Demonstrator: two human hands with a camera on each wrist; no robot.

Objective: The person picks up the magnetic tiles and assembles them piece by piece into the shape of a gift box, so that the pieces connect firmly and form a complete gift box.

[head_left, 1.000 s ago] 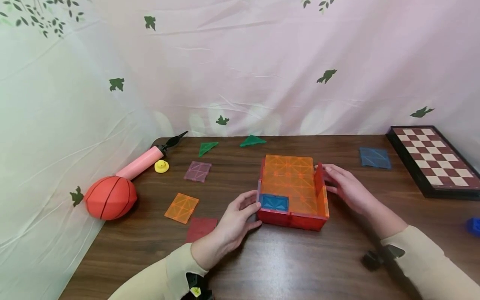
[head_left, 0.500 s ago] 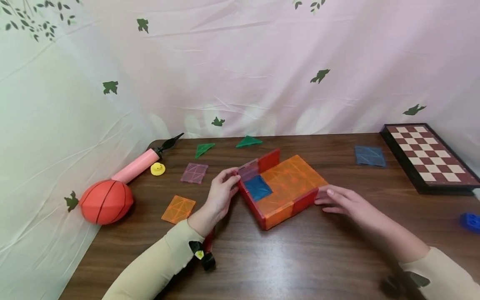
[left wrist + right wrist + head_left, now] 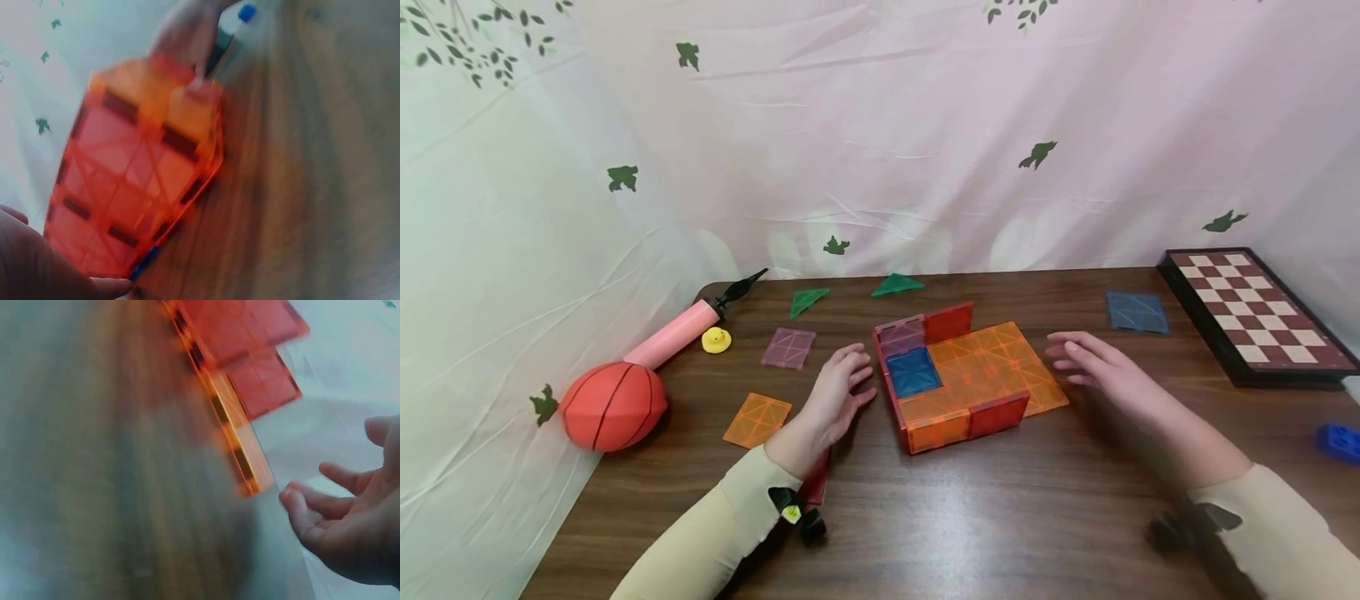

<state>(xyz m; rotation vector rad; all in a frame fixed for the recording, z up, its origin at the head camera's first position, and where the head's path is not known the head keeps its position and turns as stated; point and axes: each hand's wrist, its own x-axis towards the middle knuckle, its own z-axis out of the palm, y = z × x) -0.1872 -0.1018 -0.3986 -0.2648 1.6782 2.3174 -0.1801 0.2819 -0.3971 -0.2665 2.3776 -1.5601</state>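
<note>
A structure of see-through magnetic tiles lies on the table, with an orange floor [image 3: 1000,358] and a blue tile [image 3: 913,372] in its left corner. Low walls stand along three sides: purple [image 3: 901,336] and red [image 3: 949,323] behind, orange [image 3: 938,430] and red [image 3: 997,415] in front, more red at the left. The right end has no wall. My left hand [image 3: 829,402] hovers just left of the structure, fingers loosely bent and holding nothing. Off the right end, my right hand [image 3: 1099,372] is apart from the tiles, fingers relaxed. Both wrist views are blurred.
Loose tiles lie left: purple [image 3: 788,347], orange [image 3: 757,420], and red [image 3: 815,483] partly under my left wrist. Green triangles [image 3: 897,285] and a blue tile [image 3: 1138,312] lie farther back. A ball [image 3: 612,406], pump [image 3: 673,332], duck [image 3: 716,339], chessboard [image 3: 1255,312] and blue brick [image 3: 1339,442] stand around.
The tile structure has been turned, so its walled end now faces left and its unwalled end right. Both hands have let go of it and moved slightly away.
</note>
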